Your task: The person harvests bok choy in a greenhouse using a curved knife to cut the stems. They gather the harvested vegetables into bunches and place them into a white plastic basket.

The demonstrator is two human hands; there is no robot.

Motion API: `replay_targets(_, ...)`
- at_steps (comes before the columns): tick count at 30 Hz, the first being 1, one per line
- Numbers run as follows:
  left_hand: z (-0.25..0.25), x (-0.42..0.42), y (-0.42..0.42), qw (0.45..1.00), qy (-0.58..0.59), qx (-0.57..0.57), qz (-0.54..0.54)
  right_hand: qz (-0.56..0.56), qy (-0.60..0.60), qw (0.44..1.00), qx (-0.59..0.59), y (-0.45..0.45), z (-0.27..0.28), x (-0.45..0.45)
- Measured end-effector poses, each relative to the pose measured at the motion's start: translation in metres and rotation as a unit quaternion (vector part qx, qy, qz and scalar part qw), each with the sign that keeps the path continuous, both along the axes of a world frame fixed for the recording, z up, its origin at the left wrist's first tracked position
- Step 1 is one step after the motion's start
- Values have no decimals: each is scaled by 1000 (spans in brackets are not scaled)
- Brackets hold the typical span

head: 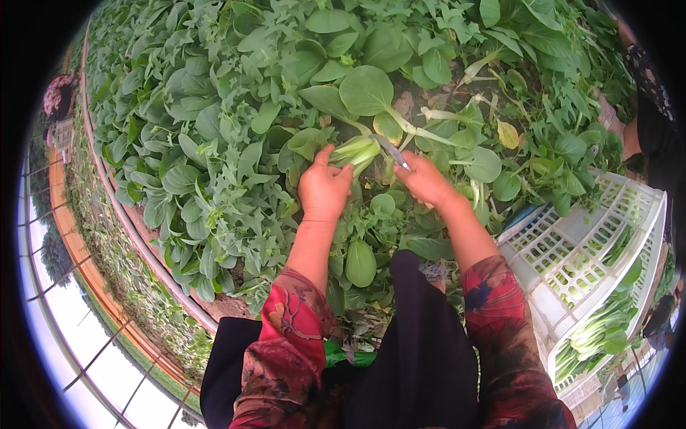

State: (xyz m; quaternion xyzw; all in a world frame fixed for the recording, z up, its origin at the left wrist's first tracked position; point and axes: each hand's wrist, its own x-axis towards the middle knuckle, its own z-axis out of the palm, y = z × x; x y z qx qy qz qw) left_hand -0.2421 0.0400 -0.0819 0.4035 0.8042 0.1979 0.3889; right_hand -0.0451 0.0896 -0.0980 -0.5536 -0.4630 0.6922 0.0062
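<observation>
My left hand point(324, 187) grips a head of bok choy point(358, 152) by its pale green stalks, with the cut base turned to the right. In my right hand point(426, 179) is a small knife point(389, 150), its curved blade close against the base of that head. Part of the handle is hidden by my fingers. Loose trimmed leaves and stalks point(415, 128) lie just beyond the blade. A yellowed leaf point(507, 134) rests on the soil to the right.
A white slatted plastic crate point(576, 241) holding bok choy point(597, 327) stands tilted at my right. Dense leafy plants point(203, 118) fill the bed ahead and left. Another person point(651, 107) is at the right rim; a further person point(58, 99) is far left, past the bed's edge point(115, 206).
</observation>
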Motion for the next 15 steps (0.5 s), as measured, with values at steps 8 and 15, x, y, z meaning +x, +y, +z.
replay_targets(8, -2, 4, -6, 993, -79, 13, 82, 80, -22, 997, -6, 15, 2, -18)
replay_targets(15, 2, 0, -20, 950, -218, 39, 220, 176, -126, 958, 189, -10, -9, -29)
